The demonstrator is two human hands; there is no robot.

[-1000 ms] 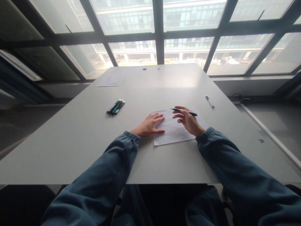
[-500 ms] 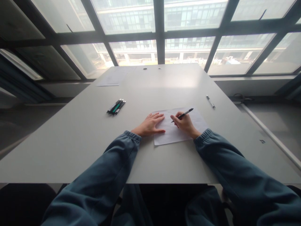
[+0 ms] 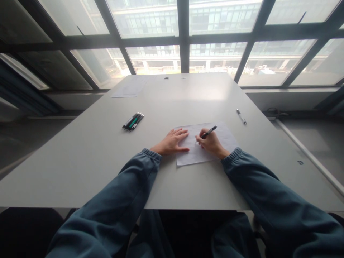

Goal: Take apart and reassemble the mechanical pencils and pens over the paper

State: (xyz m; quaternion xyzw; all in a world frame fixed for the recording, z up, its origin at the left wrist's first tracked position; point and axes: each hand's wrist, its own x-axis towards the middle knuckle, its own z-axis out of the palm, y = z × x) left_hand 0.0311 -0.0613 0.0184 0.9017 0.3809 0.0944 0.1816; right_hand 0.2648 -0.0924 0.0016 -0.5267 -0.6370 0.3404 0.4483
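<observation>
A white sheet of paper lies on the white table in front of me. Flat across its left part rests my left hand, fingers spread, holding nothing. My right hand sits on the paper's right part, with thumb and fingers pinched round a dark pen. The pen slants up to the right, its tip down at the paper just left of my fingers. Any marks on the sheet are too faint to read.
Several dark pens, one with a green part, lie bunched on the table at left. A single white-and-black pen lies at right. More paper sheets are at the far left. Large windows stand behind the table.
The pen in my right hand has tilted, its upper end shifting left and slightly down, and its tip has moved a little down. My left hand stays in place on the paper.
</observation>
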